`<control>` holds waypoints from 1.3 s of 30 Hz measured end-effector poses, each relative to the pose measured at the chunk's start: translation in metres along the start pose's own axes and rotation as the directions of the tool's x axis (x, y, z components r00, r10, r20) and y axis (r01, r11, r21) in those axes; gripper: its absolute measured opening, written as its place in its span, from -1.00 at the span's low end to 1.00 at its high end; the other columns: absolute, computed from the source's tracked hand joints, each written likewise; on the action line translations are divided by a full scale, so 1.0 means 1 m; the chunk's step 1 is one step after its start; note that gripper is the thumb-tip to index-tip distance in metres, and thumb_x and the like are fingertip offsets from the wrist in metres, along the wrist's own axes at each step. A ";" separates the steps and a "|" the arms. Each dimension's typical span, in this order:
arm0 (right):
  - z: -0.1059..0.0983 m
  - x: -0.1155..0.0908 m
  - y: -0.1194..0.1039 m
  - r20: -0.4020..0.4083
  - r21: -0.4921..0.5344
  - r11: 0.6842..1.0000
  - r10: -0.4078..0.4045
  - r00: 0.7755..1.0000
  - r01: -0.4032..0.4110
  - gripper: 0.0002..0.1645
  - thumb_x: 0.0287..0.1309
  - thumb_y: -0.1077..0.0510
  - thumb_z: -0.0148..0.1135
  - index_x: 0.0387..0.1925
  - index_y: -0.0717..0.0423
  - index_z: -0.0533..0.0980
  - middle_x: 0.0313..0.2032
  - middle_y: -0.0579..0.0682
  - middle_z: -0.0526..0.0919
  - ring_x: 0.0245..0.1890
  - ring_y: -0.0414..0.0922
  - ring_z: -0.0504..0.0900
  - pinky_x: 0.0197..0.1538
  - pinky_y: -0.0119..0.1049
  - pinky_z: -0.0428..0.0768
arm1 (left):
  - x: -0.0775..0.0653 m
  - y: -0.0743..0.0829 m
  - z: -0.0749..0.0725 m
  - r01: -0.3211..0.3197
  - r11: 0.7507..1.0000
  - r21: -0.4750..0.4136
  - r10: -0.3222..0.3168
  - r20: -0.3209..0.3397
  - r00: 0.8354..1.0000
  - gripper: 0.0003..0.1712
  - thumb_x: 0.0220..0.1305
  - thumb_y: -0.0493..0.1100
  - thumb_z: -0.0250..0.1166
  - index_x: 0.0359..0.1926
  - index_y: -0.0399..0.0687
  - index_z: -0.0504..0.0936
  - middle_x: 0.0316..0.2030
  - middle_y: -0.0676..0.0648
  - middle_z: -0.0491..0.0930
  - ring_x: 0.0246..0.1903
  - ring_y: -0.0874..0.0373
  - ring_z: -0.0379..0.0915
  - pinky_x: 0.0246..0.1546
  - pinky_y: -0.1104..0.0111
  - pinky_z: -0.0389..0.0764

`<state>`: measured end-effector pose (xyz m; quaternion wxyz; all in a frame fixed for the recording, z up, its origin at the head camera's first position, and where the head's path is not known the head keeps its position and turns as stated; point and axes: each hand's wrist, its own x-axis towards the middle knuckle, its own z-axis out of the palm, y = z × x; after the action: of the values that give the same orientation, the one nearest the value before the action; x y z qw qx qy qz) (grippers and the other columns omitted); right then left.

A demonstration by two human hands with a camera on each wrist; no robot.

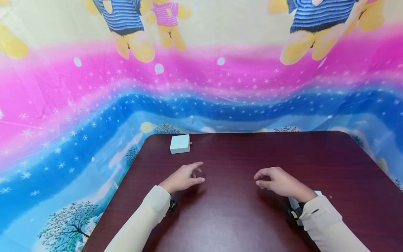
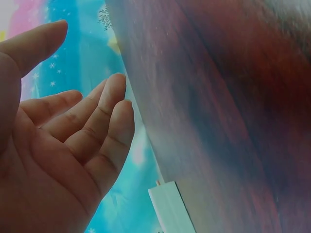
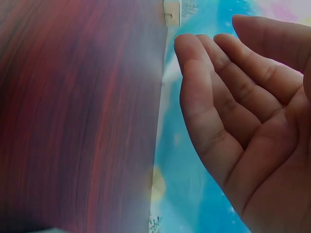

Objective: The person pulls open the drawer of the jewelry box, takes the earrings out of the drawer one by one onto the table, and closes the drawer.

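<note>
While relaxed and empty, hands (image 1: 183,177) (image 1: 279,182) apart, tabletop (image 1: 230,185) between, white box (image 1: 179,144) near far edge (image 1: 239,133).

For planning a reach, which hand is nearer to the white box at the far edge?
The left hand: it is close in front of the white box; the right hand is well off to the right.

In the head view, the right sleeve (image 1: 327,220) and the dark wrist device (image 1: 296,212) cover most of a pale object (image 1: 294,202), so its full shape cannot be told. The white box (image 1: 180,144) has a tab (image 1: 190,143) at its side, too small to identify; in the left wrist view, the lower edge cuts this box. At the bottom of the right wrist view, only a sliver of a pale thing (image 3: 47,230) enters. The printed figures (image 1: 123,19) lose their heads above the head view.
</note>
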<state>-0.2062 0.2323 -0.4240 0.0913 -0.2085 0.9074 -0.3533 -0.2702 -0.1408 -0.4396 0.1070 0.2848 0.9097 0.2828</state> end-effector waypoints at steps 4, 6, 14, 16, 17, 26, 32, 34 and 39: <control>0.003 0.008 -0.006 0.021 -0.012 1.000 -0.027 0.999 0.028 -0.77 0.28 0.12 0.26 -0.07 0.11 0.61 -0.31 -0.08 0.65 -0.37 -0.17 0.58 -0.35 -0.27 0.53 | 0.001 -0.002 -0.005 0.008 1.000 0.020 -0.008 -0.008 1.000 -0.22 0.29 0.10 0.31 0.44 0.03 0.25 0.08 -0.05 0.55 -0.24 0.30 0.50 -0.25 0.33 0.54; 0.006 0.013 -0.008 0.032 -0.011 0.999 -0.045 0.998 0.045 -0.77 0.29 0.13 0.25 -0.07 0.12 0.61 -0.31 -0.08 0.66 -0.36 -0.21 0.59 -0.34 -0.27 0.54 | 0.002 -0.004 -0.007 0.013 0.999 0.029 -0.013 -0.009 1.000 -0.22 0.29 0.11 0.30 0.44 0.04 0.25 0.09 -0.05 0.55 -0.25 0.30 0.50 -0.25 0.33 0.53; 0.018 0.036 -0.017 0.068 0.051 0.996 -0.073 0.995 0.070 -0.78 0.28 0.17 0.25 -0.08 0.16 0.61 -0.36 -0.02 0.66 -0.39 -0.07 0.60 -0.36 -0.25 0.56 | 0.001 -0.011 -0.021 0.038 0.999 0.039 -0.037 -0.016 0.999 -0.22 0.29 0.11 0.30 0.44 0.03 0.25 0.10 -0.08 0.54 -0.21 0.27 0.50 -0.12 0.26 0.52; 0.020 0.041 -0.019 0.077 0.057 0.996 -0.067 0.995 0.062 -0.78 0.28 0.18 0.25 -0.08 0.17 0.61 -0.37 -0.01 0.65 -0.40 -0.04 0.60 -0.37 -0.24 0.57 | 0.002 -0.012 -0.023 0.039 0.999 0.037 -0.038 -0.014 0.999 -0.22 0.29 0.11 0.30 0.44 0.04 0.24 0.10 -0.08 0.54 -0.19 0.27 0.50 -0.10 0.25 0.52; 0.021 0.044 -0.020 0.079 0.056 0.997 -0.065 0.995 0.061 -0.78 0.28 0.18 0.25 -0.08 0.17 0.61 -0.37 -0.01 0.65 -0.40 -0.04 0.60 -0.37 -0.24 0.57 | 0.003 -0.012 -0.024 0.035 0.999 0.035 -0.034 -0.013 0.999 -0.22 0.30 0.11 0.30 0.44 0.04 0.24 0.11 -0.08 0.54 -0.18 0.26 0.50 -0.10 0.25 0.52; 0.031 0.067 -0.028 0.100 0.112 0.989 -0.107 0.989 0.096 -0.77 0.28 0.20 0.24 -0.08 0.24 0.60 -0.41 0.03 0.65 -0.43 0.02 0.61 -0.38 -0.20 0.58 | 0.011 -0.015 -0.034 0.032 0.997 0.070 -0.030 -0.035 0.999 -0.23 0.30 0.08 0.30 0.44 0.02 0.26 0.10 -0.09 0.55 -0.14 0.19 0.54 -0.09 0.23 0.52; 0.040 0.080 -0.032 0.094 0.173 0.981 -0.103 0.990 0.086 -0.74 0.30 0.19 0.22 -0.05 0.26 0.59 -0.35 0.09 0.66 -0.37 0.04 0.63 -0.34 -0.17 0.59 | 0.013 -0.025 -0.041 0.050 0.997 0.066 -0.046 -0.061 0.997 -0.25 0.30 0.08 0.30 0.42 -0.03 0.29 0.09 -0.11 0.56 -0.14 0.17 0.52 -0.13 0.22 0.52; 0.045 0.085 -0.033 0.090 0.191 0.978 -0.104 0.991 0.085 -0.74 0.31 0.18 0.22 -0.05 0.26 0.59 -0.33 0.10 0.67 -0.37 0.02 0.64 -0.33 -0.16 0.60 | 0.012 -0.028 -0.042 0.065 0.997 0.045 -0.061 -0.069 0.996 -0.25 0.30 0.09 0.30 0.42 -0.02 0.29 0.09 -0.12 0.55 -0.07 0.10 0.53 -0.09 0.18 0.53; 0.058 0.096 -0.033 0.094 0.257 0.964 -0.099 0.991 0.072 -0.74 0.32 0.19 0.21 -0.05 0.27 0.59 -0.29 0.13 0.66 -0.36 0.03 0.65 -0.30 -0.05 0.61 | 0.010 -0.034 -0.043 0.091 0.995 0.027 -0.089 -0.074 0.993 -0.23 0.29 0.09 0.31 0.43 -0.01 0.28 0.10 -0.13 0.54 0.05 -0.02 0.50 0.02 0.11 0.50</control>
<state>-0.2631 0.1328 -0.4461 0.1497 -0.2528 0.8390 -0.4581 -0.3091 -0.1774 -0.4245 0.0820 0.2348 0.9291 0.2739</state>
